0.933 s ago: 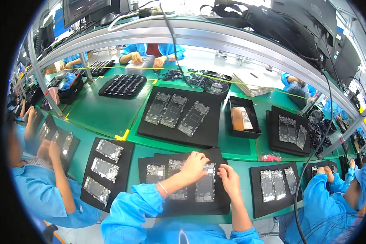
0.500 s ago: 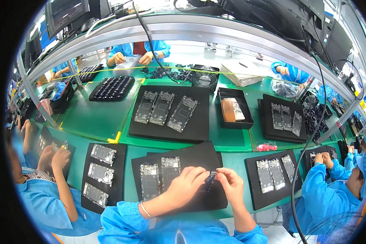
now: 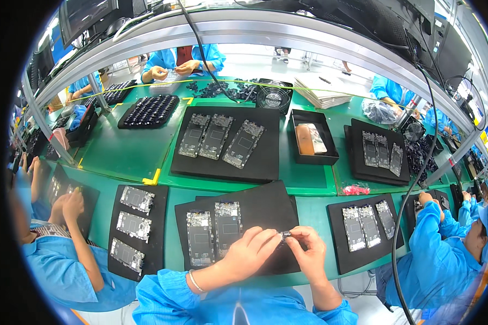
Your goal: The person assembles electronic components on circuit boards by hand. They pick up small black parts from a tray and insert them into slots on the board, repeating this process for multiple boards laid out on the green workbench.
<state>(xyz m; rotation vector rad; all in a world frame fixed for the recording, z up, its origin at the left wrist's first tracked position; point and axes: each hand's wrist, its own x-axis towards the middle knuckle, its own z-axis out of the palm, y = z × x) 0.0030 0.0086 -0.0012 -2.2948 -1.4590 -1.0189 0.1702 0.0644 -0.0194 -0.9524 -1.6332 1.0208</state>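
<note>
Both hands are pinched on one small, dark piece in the head view: my left hand (image 3: 249,250) reaches its fingertips in from one side, my right hand (image 3: 309,250) meets them with thumb and finger from the other. The piece (image 3: 283,236) sits between the fingertips, above the bare right part of the black mat (image 3: 265,203). Little of it shows past my fingers, dark with a bright metallic glint, so I can't tell its whole shape; it may be a board tipped on edge. On the mat's left part lie two boards (image 3: 200,238), side by side, and my left hand hides the lower end of the one nearer it. Beyond, on the green bench (image 3: 309,187), three more boards (image 3: 216,135) lie on another mat, with a black box (image 3: 321,160) to their right. I'd judge the piece very light and stiff, smooth enough to skate out of dry fingertips, and easily hurt where fine parts stand up from its surface. Best to take it by opposite edges with a soft, even pinch from both sides, pads off the faces, neither bending nor twisting it, and low over the mat in case it slips.
</note>
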